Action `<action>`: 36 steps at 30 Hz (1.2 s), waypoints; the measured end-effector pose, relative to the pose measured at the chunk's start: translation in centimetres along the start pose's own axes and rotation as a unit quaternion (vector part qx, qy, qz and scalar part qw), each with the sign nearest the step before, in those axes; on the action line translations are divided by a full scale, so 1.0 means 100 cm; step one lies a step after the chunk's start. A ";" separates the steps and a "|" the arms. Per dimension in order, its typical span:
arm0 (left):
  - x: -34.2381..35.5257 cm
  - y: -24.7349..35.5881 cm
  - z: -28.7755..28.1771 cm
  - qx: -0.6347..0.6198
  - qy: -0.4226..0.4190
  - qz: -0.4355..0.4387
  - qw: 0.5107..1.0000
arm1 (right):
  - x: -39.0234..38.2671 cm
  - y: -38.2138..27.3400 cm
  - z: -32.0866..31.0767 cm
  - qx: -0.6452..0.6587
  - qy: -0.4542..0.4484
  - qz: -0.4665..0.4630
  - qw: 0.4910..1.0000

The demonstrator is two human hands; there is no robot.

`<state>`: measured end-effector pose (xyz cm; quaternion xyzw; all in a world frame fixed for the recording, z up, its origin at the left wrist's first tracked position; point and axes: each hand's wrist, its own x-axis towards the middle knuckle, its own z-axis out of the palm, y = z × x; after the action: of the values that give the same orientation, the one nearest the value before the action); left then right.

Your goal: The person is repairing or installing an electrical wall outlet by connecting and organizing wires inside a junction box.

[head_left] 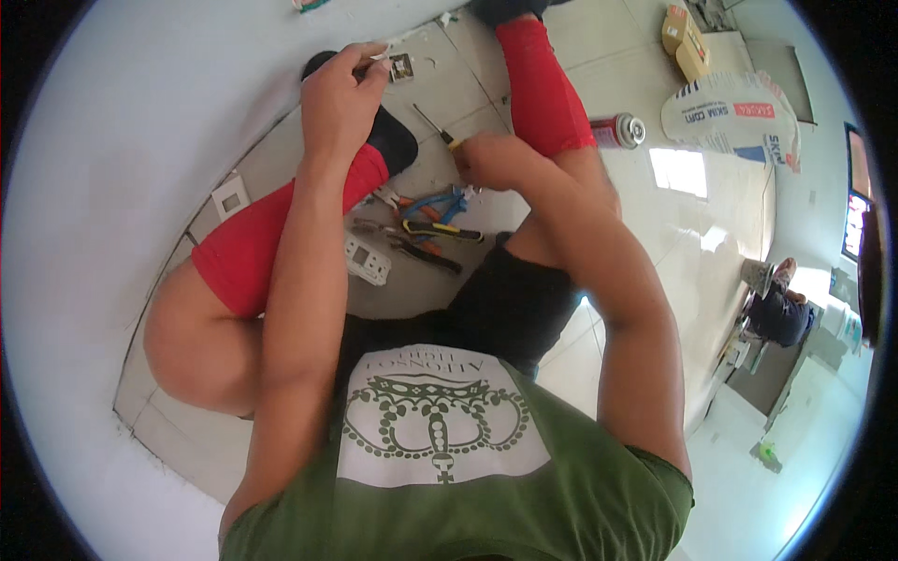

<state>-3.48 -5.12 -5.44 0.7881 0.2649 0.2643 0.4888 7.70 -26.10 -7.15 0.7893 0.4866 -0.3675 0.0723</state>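
Observation:
My left hand (346, 98) reaches to the top of the view, fingers curled beside a small square electrical part (401, 67); what its fingertips grip is too small to make out. My right hand (491, 161) is closed on a yellow-handled screwdriver (453, 142), its shaft pointing up-left. Below the hands, between my legs, lie pliers with blue handles (435, 206), a black-and-yellow utility knife (441, 231), other dark and orange-handled pliers (426, 254) and a white socket assembly (368, 257). A white square frame (230, 197) stands by the left wall.
A white wall (103, 234) runs along my left. On the tiled floor (673, 234) at right are a spray can (619, 131), a printed bag (720, 107) and a yellow container (687, 42). Another person (781, 313) crouches at far right near a grey bucket (756, 277).

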 end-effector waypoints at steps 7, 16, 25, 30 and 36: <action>-0.058 0.019 0.031 0.157 -0.439 0.032 0.884 | 0.011 0.013 0.018 -0.036 0.055 0.010 0.998; -0.122 0.004 0.066 0.306 -0.419 -0.070 0.852 | -0.004 0.015 -0.008 0.062 0.150 -0.037 0.986; -0.167 0.011 0.042 0.406 -0.324 0.246 0.818 | -0.017 0.025 -0.009 0.107 0.212 -0.081 0.968; -0.129 0.018 0.077 0.295 -0.334 0.177 0.878 | -0.032 0.025 -0.031 0.207 0.295 -0.055 0.931; -0.100 -0.026 0.134 0.388 -0.361 0.273 0.803 | -0.046 0.032 -0.031 0.294 0.375 -0.037 0.878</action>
<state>-2.03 -19.29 -14.53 0.9901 -0.0763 -0.0415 0.1102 10.78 -29.57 -2.70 0.8342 0.3761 -0.1721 -0.3649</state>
